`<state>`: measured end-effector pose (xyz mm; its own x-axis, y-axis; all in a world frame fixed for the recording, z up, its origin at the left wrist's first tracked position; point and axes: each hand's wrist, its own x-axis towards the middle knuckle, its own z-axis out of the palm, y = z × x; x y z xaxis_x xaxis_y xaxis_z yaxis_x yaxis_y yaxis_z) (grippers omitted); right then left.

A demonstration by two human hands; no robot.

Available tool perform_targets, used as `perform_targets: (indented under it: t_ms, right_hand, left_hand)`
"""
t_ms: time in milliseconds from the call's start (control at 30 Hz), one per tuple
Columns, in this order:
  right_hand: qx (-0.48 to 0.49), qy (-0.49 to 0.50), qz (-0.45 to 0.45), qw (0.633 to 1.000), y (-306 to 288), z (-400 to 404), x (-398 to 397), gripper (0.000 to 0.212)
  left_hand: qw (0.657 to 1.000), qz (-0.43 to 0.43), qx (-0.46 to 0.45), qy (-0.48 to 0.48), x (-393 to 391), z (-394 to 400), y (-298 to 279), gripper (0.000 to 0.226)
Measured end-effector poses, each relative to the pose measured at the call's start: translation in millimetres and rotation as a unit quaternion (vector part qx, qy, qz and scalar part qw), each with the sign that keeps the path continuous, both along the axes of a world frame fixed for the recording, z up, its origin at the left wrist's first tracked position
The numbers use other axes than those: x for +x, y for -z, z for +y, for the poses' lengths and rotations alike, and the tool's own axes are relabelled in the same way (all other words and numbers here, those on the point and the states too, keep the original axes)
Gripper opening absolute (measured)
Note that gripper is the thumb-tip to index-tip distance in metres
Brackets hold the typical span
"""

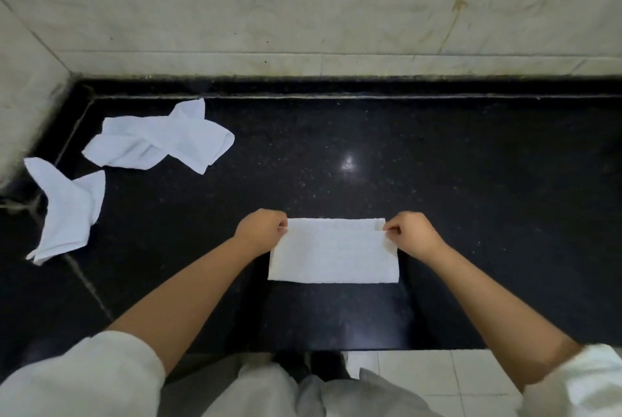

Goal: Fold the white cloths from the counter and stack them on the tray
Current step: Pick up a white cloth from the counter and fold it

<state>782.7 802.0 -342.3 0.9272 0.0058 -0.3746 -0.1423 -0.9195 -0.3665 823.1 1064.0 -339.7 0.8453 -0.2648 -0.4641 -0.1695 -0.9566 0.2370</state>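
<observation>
At the near edge of the black counter (pixel 437 181) lies a folded white cloth (pixel 333 253), a flat rectangle whose long axis runs left to right, parallel to the counter's front edge. Its near long edge sits a little back from that front edge. The left hand (pixel 261 231) pinches the cloth's far-left corner with curled fingers, and the right hand (pixel 415 234) pinches the far-right corner the same way, thumb and forefinger closed on the fabric. Both forearms reach forward from pale sleeves (pixel 84 379) at the bottom of the view, and pale floor tiles (pixel 420 373) show below the counter's edge.

Well apart to the left lies a crumpled white cloth (pixel 67 214), unfolded, its length running roughly near to far with a pointed corner toward the wall. Farther back and just right of it sits a second crumpled cloth (pixel 161 144), spread loosely left to right. Nothing lies between these and the folded cloth. Beyond the counter rises a pale marble-like wall (pixel 303 12), with a side wall at the far left.
</observation>
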Motion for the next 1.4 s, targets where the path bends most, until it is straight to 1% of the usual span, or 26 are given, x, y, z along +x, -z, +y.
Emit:
perform_targets:
  t_ms: [100,200,367,467,600,667,700,733,767,800,833,867,900,933,967,1000,1033,1100,1133,1200,1233,1267,1300,1333,1367,1400]
  right_hand:
    - [-0.016,0.018,-0.019,1.0,10,3,11,0.027]
    - [-0.019,0.016,-0.03,0.999,17,6,19,0.027]
    - [-0.038,-0.01,-0.038,0.998,27,6,23,0.027]
    - [-0.054,-0.049,-0.036,0.997,29,8,22,0.026]
    - [-0.097,-0.099,-0.085,0.987,31,7,26,0.006]
    - [-0.101,-0.116,-0.047,0.987,24,8,28,0.015]
    - [-0.1,-0.126,-0.009,0.987,19,9,28,0.018]
    - [-0.101,-0.141,0.0,0.985,16,8,30,0.019]
    - [-0.111,-0.159,-0.002,0.981,11,7,32,0.021]
    - [-0.109,-0.17,-0.019,0.979,6,5,34,0.025]
    - [-0.105,-0.168,-0.036,0.98,-2,3,36,0.028]
    - [-0.091,-0.152,-0.051,0.983,-11,1,38,0.027]
    - [-0.063,-0.136,-0.091,0.984,-21,-1,39,0.023]
    - [-0.044,-0.127,-0.162,0.978,-32,-3,40,0.018]
    - [-0.043,-0.125,-0.236,0.963,-41,-3,41,0.014]
    - [-0.048,-0.129,-0.312,0.94,-46,-4,39,0.014]
    - [-0.05,-0.121,-0.377,0.917,-48,-3,35,0.015]
    - [-0.031,-0.082,-0.435,0.896,-40,1,23,0.013]
    - [-0.024,-0.072,-0.453,0.888,-30,4,15,0.011]
    - [-0.023,-0.063,-0.431,0.9,1,10,-6,0.011]
    - [-0.037,-0.065,-0.405,0.911,18,13,-19,0.011]
    - [-0.054,-0.071,-0.367,0.926,35,16,-32,0.012]
    - [-0.075,-0.072,-0.327,0.939,48,18,-44,0.011]
    - [-0.096,-0.071,-0.296,0.948,56,20,-53,0.005]
    - [-0.106,-0.058,-0.259,0.958,59,21,-60,0.01]
    - [-0.106,-0.041,-0.224,0.968,57,23,-63,0.024]
  left_hand:
    - [0.999,-0.03,0.021,0.001,8,-6,13,0.025]
    - [0.998,-0.042,0.035,0.0,12,-7,22,0.027]
    - [0.998,-0.064,0.013,-0.002,16,-6,28,0.026]
    - [0.997,-0.077,0.002,0.002,16,-4,31,0.025]
    - [0.996,-0.085,-0.009,0.022,16,0,36,0.027]
    - [0.995,-0.084,-0.014,0.052,13,1,39,0.033]
    - [0.995,-0.077,0.003,0.067,12,2,36,0.033]
    - [0.994,-0.084,0.004,0.074,12,2,31,0.031]
    - [0.99,-0.117,-0.007,0.084,14,2,27,0.027]
    - [0.98,-0.176,-0.029,0.09,16,1,20,0.023]
    - [0.971,-0.223,-0.045,0.07,20,4,11,0.021]
    - [0.968,-0.24,-0.065,0.039,23,7,1,0.02]
    - [0.964,-0.248,-0.084,0.033,26,11,-9,0.018]
    - [0.952,-0.285,-0.099,0.051,31,15,-21,0.016]
    - [0.94,-0.315,-0.109,0.078,34,19,-32,0.016]
    - [0.929,-0.331,-0.132,0.1,36,23,-42,0.014]
    - [0.922,-0.354,-0.114,0.11,36,30,-42,0.013]
    - [0.919,-0.357,-0.1,0.133,28,33,-46,0.024]
    - [0.928,-0.335,-0.108,0.126,21,33,-46,0.026]
    - [0.959,-0.252,-0.113,0.069,5,36,-31,0.02]
    - [0.962,-0.223,-0.138,0.073,-5,37,-17,0.012]
    - [0.969,-0.166,-0.139,0.122,-17,38,-2,0.005]
    - [0.971,-0.13,-0.109,0.165,-28,39,15,0.011]
    - [0.973,-0.118,-0.081,0.183,-34,43,30,0.016]
    - [0.973,-0.122,-0.07,0.184,-38,46,41,0.015]
    - [0.969,-0.133,-0.047,0.204,-44,46,43,0.011]
